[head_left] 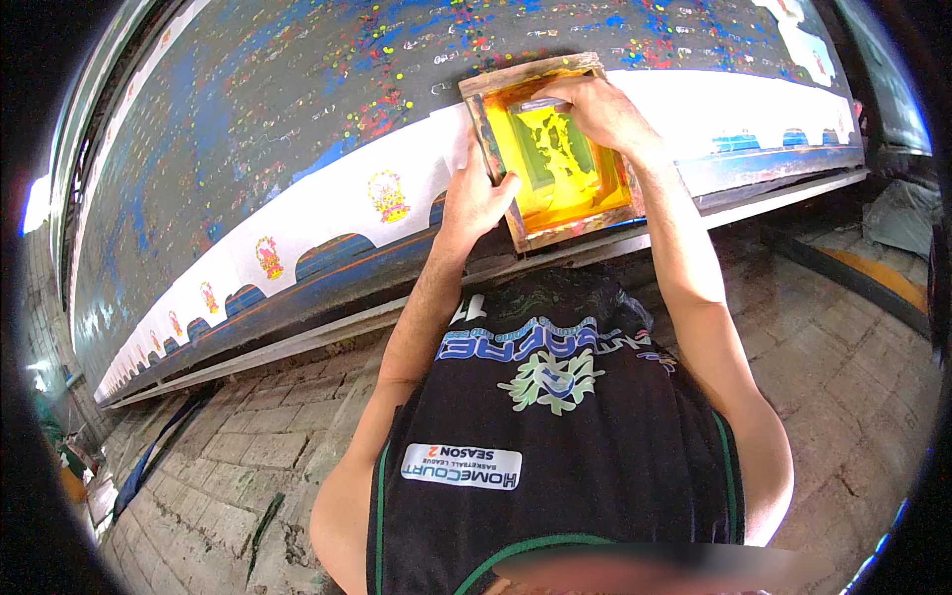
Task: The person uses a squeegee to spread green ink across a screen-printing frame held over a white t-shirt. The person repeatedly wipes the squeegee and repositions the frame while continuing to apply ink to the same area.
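A wooden screen-printing frame lies on a long white strip of material, its mesh and inner edges covered in yellow ink. Its left side is gripped by my left hand, with the thumb over the wood. Inside the frame, by the far end, my right hand has its fingers closed round a squeegee, which is mostly hidden under them. Left of the frame, the strip carries a row of small red and yellow printed motifs, set above scalloped cutouts along its near edge.
The strip runs along a long dark table speckled with dried ink in several colours. A pale rail borders the table's near side. Brick paving lies below, with a dark-edged tray-like object at the right.
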### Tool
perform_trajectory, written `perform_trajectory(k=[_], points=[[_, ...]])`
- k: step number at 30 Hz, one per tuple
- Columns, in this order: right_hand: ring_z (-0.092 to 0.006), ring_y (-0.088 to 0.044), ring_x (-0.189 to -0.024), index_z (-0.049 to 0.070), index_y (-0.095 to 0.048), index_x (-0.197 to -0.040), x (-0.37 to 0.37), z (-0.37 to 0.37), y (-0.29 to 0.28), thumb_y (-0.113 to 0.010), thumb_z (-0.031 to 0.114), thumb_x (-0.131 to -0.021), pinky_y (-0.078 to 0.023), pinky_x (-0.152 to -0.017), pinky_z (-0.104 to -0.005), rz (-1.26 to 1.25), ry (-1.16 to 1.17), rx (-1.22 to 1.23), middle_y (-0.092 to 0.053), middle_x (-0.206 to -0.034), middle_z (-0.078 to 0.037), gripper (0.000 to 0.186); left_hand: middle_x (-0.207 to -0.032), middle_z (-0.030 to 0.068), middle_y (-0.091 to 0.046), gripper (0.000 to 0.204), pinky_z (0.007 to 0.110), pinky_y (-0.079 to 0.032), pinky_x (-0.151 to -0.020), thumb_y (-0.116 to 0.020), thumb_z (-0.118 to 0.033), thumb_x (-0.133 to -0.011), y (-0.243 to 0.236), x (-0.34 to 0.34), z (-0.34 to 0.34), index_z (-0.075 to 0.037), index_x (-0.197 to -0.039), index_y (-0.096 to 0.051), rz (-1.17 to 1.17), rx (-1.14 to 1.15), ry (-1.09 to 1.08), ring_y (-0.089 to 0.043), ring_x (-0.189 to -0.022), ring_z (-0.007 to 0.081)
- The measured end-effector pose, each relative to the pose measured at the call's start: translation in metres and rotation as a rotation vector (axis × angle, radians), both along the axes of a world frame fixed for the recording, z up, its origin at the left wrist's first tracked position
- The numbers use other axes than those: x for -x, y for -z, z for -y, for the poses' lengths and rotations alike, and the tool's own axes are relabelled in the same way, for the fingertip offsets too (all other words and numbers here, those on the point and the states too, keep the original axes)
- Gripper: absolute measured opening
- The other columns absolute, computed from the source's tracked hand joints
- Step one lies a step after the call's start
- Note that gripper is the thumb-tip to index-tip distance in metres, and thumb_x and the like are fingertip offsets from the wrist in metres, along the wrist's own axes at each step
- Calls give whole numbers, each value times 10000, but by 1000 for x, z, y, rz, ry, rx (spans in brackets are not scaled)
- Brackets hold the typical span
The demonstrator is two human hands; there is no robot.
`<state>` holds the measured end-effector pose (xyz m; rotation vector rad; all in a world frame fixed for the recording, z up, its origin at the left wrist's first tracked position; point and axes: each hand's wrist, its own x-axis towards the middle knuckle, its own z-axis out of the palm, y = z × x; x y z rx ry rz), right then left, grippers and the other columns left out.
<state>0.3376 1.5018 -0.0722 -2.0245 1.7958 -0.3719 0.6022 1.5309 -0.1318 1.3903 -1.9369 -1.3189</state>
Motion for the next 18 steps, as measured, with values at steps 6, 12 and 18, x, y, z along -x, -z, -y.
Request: perform_trajectory(k=[6, 12, 18], points=[[-333, -756, -1253, 167, -803, -1353, 2, -80, -20, -547, -104, -947, -601, -1104, -479, 108, -97, -58, -804, -1301, -142, 550, -1040, 170, -802, 913, 436, -662, -578, -734, -232, -965, -8, 6, -7, -123, -1727, -244, 43, -41, -10, -756, -564, 304], [-312, -739, -1250, 142, -824, -1289, -15, -152, -26, -594, -32, -918, -603, -1087, -448, -8, 33, -54, -786, -1302, -91, 470, -1036, 167, -791, 914, 463, -676, -650, -750, -222, -950, -10, 4, -15, -118, -1720, -268, 50, -18, -11, -786, -652, 340], [-309, -733, -1247, 143, -820, -1301, -25, -155, -15, -636, -31, -882, -592, -1100, -447, 70, 0, 39, -782, -1287, -92, 490, -1045, 169, -804, 914, 441, -668, -621, -758, -201, -962, -19, -9, -9, -117, -1724, -260, 72, 24, -20, -784, -651, 323]])
